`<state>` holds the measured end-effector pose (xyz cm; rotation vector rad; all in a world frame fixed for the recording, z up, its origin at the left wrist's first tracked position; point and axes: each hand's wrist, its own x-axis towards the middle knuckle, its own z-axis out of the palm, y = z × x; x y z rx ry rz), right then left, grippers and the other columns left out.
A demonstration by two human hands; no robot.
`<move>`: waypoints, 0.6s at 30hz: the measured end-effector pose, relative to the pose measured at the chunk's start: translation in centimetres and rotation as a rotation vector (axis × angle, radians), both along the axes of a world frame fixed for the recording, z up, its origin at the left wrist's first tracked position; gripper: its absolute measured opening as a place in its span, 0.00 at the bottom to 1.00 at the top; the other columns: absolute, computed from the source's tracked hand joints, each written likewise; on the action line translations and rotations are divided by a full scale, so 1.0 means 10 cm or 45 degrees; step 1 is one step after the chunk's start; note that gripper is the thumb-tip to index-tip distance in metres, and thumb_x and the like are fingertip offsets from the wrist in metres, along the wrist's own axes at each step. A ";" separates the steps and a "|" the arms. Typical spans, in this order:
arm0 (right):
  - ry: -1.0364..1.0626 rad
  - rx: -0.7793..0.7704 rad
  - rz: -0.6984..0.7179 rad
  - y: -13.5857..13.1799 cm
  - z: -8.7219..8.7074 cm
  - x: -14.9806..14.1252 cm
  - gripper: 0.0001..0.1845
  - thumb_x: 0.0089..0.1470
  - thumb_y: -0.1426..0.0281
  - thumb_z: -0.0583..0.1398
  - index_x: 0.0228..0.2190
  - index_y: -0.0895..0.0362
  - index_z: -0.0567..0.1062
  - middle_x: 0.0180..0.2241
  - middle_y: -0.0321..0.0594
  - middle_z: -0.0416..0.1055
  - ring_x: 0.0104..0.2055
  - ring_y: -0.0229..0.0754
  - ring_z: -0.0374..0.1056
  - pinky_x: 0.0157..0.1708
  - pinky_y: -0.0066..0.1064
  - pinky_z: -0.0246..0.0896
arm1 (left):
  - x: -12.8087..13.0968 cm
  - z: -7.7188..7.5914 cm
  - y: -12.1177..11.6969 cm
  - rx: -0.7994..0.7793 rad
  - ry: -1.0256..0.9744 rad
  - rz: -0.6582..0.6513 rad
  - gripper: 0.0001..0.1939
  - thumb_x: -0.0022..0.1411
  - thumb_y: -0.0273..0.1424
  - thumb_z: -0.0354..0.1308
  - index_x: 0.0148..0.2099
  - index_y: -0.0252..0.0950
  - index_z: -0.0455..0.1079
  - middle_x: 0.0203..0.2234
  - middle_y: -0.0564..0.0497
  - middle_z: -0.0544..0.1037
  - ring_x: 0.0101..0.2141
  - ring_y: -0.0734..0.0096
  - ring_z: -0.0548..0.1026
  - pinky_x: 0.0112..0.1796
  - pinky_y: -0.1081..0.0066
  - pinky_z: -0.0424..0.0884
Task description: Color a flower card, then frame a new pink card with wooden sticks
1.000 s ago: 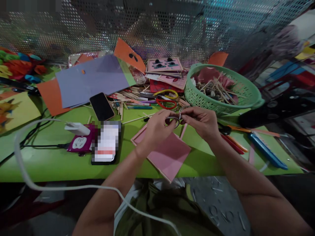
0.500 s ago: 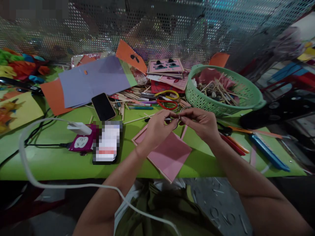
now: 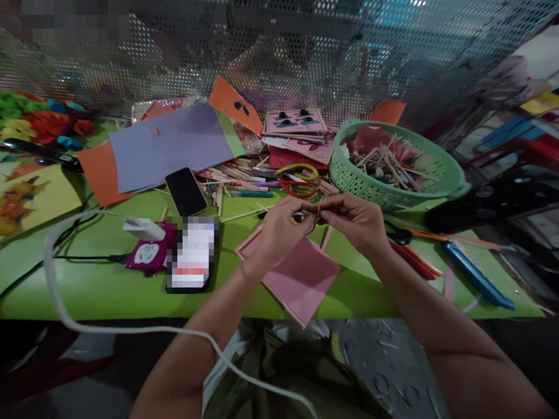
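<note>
My left hand (image 3: 286, 227) and my right hand (image 3: 356, 221) meet fingertip to fingertip over the table, both closed in a pinch. Between them is a thin, shiny, curved wire-like piece (image 3: 311, 228), mostly covered by the fingers; its exact kind cannot be made out. Below the hands lies a pink square sheet (image 3: 303, 279) with thin wooden sticks along some of its edges. A narrow pink strip (image 3: 326, 237) rests by its upper right side. Scissors with red and yellow handles (image 3: 297, 187) lie just beyond my fingers.
A green basket (image 3: 371, 189) of sticks and pebbles stands behind my right hand. To the right lie a blue cutter (image 3: 478, 273) and red-handled pliers (image 3: 413, 259). Two phones, a purple power socket (image 3: 148, 250) and a white cable (image 3: 144, 330) are at left; the cable crosses my left forearm.
The view has shifted slightly. Both hands stay pinched together at the same spot, with only slight finger movement.
</note>
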<state>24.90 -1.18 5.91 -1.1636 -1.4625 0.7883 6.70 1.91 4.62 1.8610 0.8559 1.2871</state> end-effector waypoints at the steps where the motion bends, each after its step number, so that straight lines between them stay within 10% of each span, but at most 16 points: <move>1: -0.012 0.001 -0.005 0.00 0.00 0.00 0.11 0.52 0.62 0.72 0.35 0.55 0.83 0.30 0.39 0.81 0.30 0.41 0.78 0.32 0.34 0.77 | 0.00 0.00 0.00 0.008 -0.002 0.005 0.09 0.59 0.18 0.65 0.37 0.37 0.79 0.34 0.51 0.82 0.35 0.72 0.79 0.39 0.72 0.76; 18: -0.130 0.071 -0.022 -0.03 0.03 -0.01 0.09 0.53 0.63 0.71 0.35 0.55 0.84 0.31 0.39 0.82 0.31 0.43 0.79 0.33 0.35 0.78 | 0.02 -0.04 0.01 -0.063 -0.105 -0.044 0.06 0.61 0.20 0.63 0.35 0.36 0.77 0.33 0.52 0.80 0.34 0.74 0.79 0.36 0.73 0.75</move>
